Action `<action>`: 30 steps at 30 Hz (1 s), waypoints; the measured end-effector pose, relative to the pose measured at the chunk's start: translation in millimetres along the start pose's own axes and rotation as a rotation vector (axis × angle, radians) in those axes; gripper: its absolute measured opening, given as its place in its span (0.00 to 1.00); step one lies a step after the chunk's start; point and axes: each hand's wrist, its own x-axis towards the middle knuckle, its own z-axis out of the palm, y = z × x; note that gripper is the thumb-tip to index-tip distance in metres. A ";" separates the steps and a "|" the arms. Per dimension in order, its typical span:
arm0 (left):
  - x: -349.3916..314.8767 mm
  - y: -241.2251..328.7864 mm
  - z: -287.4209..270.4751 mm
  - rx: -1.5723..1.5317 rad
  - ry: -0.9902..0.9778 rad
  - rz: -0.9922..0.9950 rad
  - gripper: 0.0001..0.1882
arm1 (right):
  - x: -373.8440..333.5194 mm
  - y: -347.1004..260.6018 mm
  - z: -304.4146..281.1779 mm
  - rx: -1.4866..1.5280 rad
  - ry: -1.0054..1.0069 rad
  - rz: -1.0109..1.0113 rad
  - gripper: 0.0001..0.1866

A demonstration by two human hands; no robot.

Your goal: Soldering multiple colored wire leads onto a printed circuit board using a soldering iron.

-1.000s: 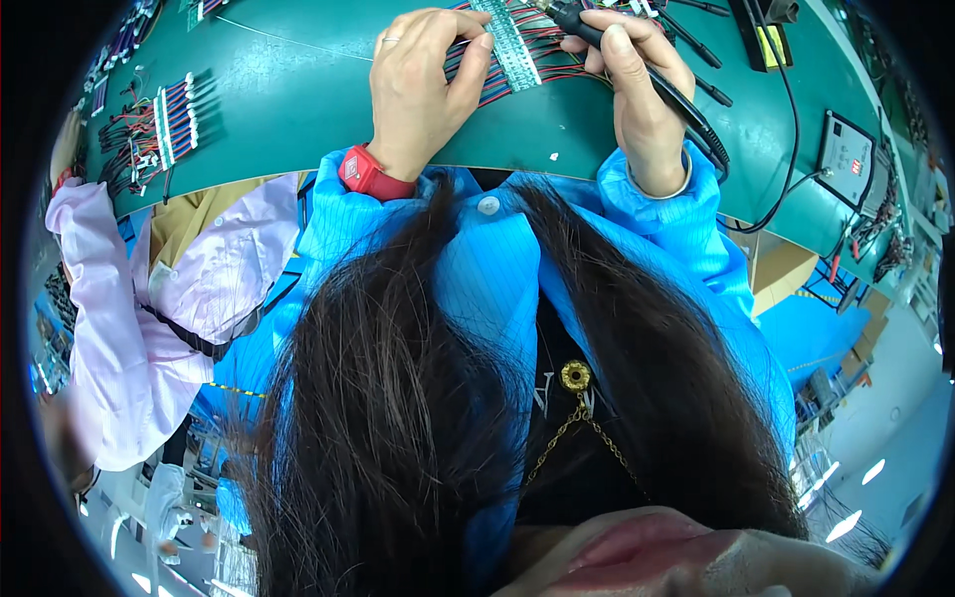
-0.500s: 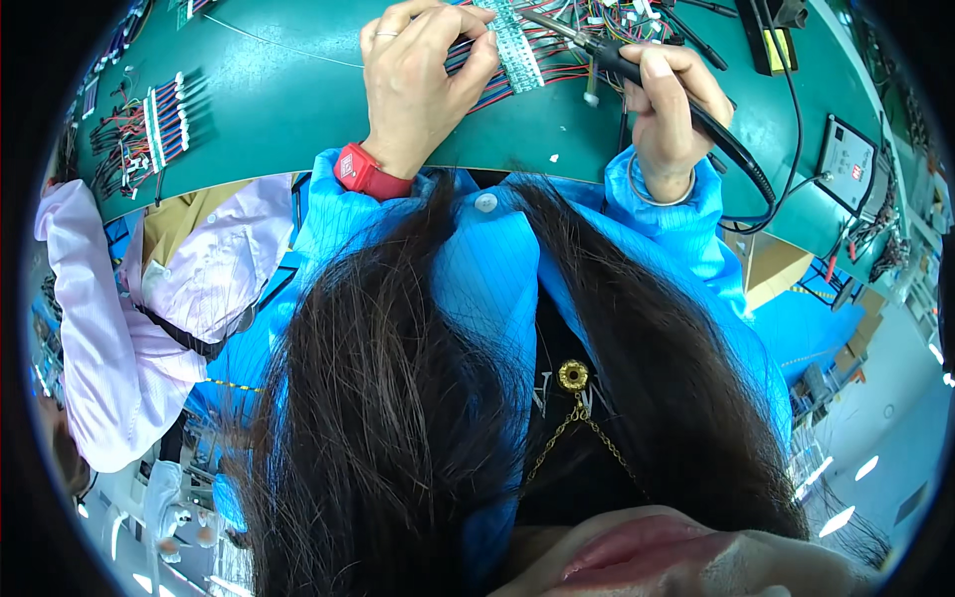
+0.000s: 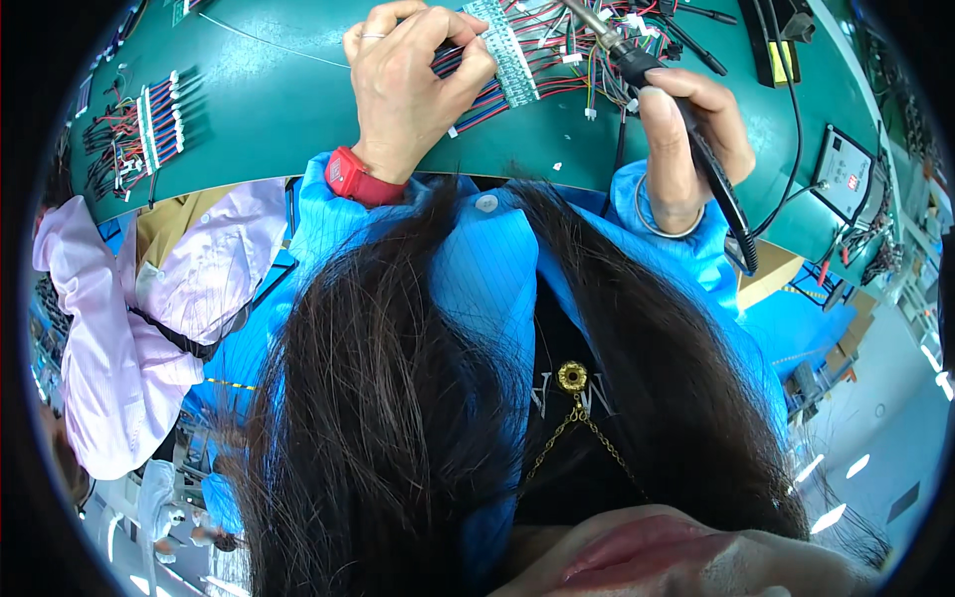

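Note:
My left hand point(image 3: 413, 85) is closed, thumb and forefinger pinched together at the left edge of a green-and-white circuit board strip point(image 3: 511, 65). A thin solder wire point(image 3: 269, 40) runs across the mat into this hand; its tip is hidden by the fingers. Red, black and blue wires point(image 3: 487, 103) pass under the hand to the board. My right hand point(image 3: 696, 134) grips a soldering iron point(image 3: 637, 65) by its black handle. The iron's metal shaft points up and left, above the wires right of the board, its tip at the picture's upper edge.
Loose wires with white connectors point(image 3: 591, 111) lie right of the board. A second wired board point(image 3: 149, 129) rests at the left of the green mat point(image 3: 269, 124). A black holder with a yellow sponge point(image 3: 781, 62) and a grey box point(image 3: 846, 171) stand right. A co-worker's pink sleeve point(image 3: 104, 348) is left.
The soldering iron has lifted off the board, and my right hand has moved slightly right and nearer. My left hand has shifted slightly left, its fingers still pinched.

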 end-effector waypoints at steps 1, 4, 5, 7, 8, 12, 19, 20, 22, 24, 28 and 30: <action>-0.1 -0.8 -2.8 0.000 0.002 -0.002 0.03 | -0.1 0.2 0.0 0.005 0.009 -0.035 0.08; -0.7 -5.3 -11.5 -0.074 -0.043 -0.060 0.04 | 0.3 3.5 2.3 0.197 0.017 0.004 0.11; -1.5 -6.9 -13.4 -0.098 -0.059 -0.078 0.04 | 0.7 4.8 4.7 0.269 0.035 -0.039 0.13; -3.1 -10.4 -15.2 -0.105 -0.052 -0.049 0.04 | -0.8 7.7 21.2 0.745 0.077 0.047 0.15; -4.2 -11.4 -15.1 -0.112 -0.044 -0.017 0.04 | -3.2 7.0 29.9 0.752 0.083 0.053 0.15; -8.0 -11.0 -12.7 -0.113 -0.037 0.056 0.05 | -10.8 4.3 67.9 1.151 0.100 0.185 0.15; -8.6 -6.9 -17.0 -0.065 -0.067 0.025 0.06 | 17.5 19.3 92.3 1.192 0.006 0.110 0.16; -9.0 -7.4 -17.4 -0.072 -0.082 0.005 0.06 | 21.3 20.6 92.6 1.231 0.008 0.074 0.15; -10.4 -8.5 -18.3 -0.080 -0.074 0.009 0.06 | 32.7 25.9 76.3 1.335 -0.196 -0.104 0.20; -10.8 -9.3 -18.3 -0.101 -0.069 0.013 0.06 | 33.2 25.5 49.1 1.240 -0.182 -0.138 0.19; -9.1 -8.5 -22.2 -0.171 -0.043 0.068 0.07 | 35.9 23.4 -15.2 0.921 0.035 -0.217 0.18; -10.3 -8.0 -27.7 -0.113 -0.002 0.003 0.07 | 42.9 22.3 -61.2 0.514 0.373 -0.250 0.13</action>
